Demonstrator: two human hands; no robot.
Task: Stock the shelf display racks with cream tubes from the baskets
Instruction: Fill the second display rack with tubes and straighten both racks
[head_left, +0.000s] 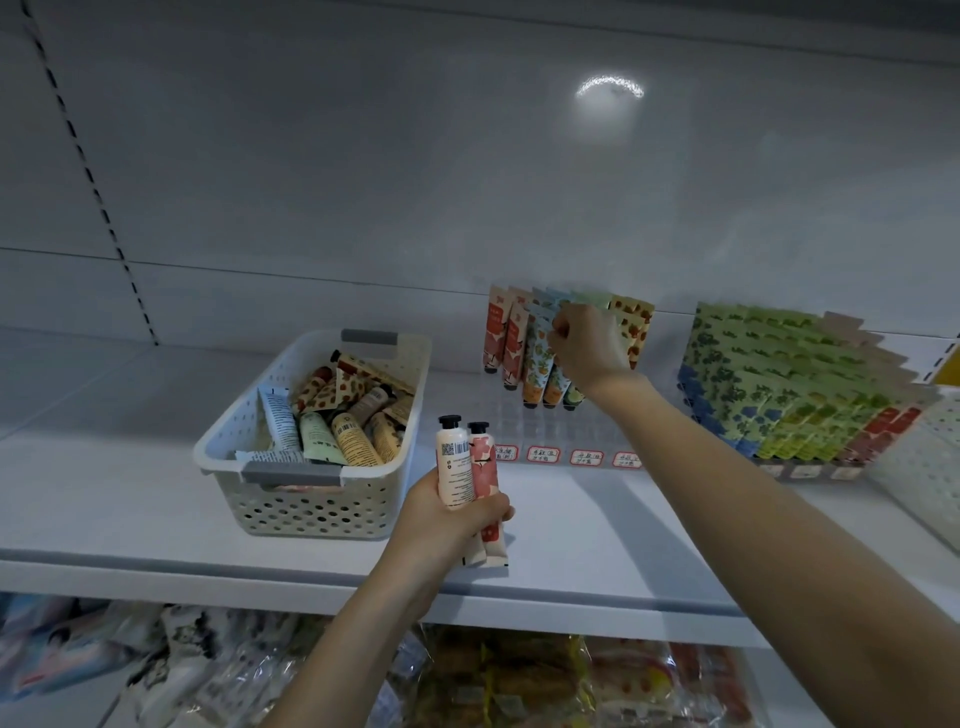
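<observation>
Item: shelf-stocking, mid-placement. The left hand (453, 521) was closed round two tubes (458, 470), one white with a barcode and one pink-flowered. It held them caps-up above the front of the shelf (597, 525), probably as a ready supply so the other hand need not go back to the basket for each piece. The right hand (587, 344) reached to the back of the clear rack (563, 434), fingers curled and pinching the crimped top of a blue-and-orange tube (537, 358), apparently to seat it cap-down in its row; the palm hid the exact contact. Stock already in that rack stood cap-down in rows sorted by pattern: red at left, then blue-and-orange, green, and brown-spotted at right, with the front slots vacant. Handwritten price labels (543, 454) ran along its front edge (text too small to read). The white basket (311, 499) sat just left of the rack, within easy reach, holding a loose heap of mixed tubes. A second rack (789, 384) at right was packed full, so it probably needed nothing more. Remaining work, by estimate: most of the basket's contents.
</observation>
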